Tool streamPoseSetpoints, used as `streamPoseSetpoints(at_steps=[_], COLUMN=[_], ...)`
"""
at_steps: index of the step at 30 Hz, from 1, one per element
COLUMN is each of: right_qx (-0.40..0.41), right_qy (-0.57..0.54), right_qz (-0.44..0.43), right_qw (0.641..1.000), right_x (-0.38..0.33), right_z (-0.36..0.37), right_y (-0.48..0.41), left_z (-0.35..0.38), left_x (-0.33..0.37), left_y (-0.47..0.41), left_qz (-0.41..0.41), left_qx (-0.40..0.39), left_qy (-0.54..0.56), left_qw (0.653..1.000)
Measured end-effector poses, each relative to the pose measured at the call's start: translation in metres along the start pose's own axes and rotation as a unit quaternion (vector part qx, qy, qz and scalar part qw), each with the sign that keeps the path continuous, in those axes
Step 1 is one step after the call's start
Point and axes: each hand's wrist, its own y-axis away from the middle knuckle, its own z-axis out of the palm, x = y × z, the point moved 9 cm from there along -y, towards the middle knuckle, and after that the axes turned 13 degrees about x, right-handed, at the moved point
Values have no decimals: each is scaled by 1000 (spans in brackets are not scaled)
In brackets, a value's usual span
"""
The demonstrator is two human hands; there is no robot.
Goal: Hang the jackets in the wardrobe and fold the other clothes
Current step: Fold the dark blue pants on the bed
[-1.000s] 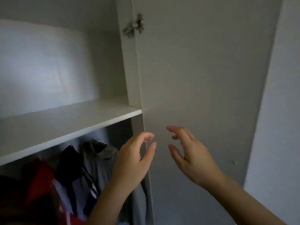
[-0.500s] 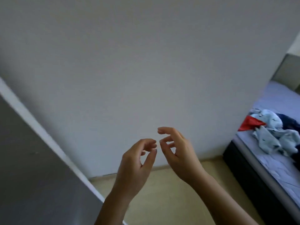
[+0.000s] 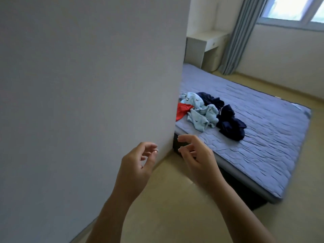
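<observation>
**Person facing the bed, both hands raised.** The left hand [image 3: 138, 162] is hovering in front of the white wall [image 3: 87, 85], its fingers [image 3: 149, 148] loosely curled toward the thumb and holding nothing. The right hand [image 3: 198, 158] is hanging level with it, near but not touching; its fingers [image 3: 187, 138] are likewise half bent and gripping nothing. Beyond the wall's corner, the clothes [image 3: 210, 109] are lying in a crumpled heap on the blue quilted bed [image 3: 263, 146], well apart from both hands. A light blue garment [image 3: 199, 118] is lying in the middle. A red garment [image 3: 182, 109] is touching its left side, partly hidden by the wall. Dark navy garments [image 3: 229, 125] are spreading behind it and to its right. A grey curtain [image 3: 240, 32] is hanging beside the window [image 3: 294, 7] at the far end. The beige floor [image 3: 175, 199] is showing beneath the forearms.
</observation>
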Motion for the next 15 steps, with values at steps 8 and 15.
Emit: streamPoseSetpoints(at_steps=[8, 15], right_qx=[138, 153], right_qy=[34, 41], right_qz=[79, 72], right_qw=[987, 985], right_x=[128, 206], right_z=[-126, -212], right_y=[-80, -194], left_z=[192, 340], left_x=[28, 56], left_y=[-65, -128], left_qz=[51, 11], left_qx=[-131, -157], left_qy=[41, 75], left_qw=[989, 985])
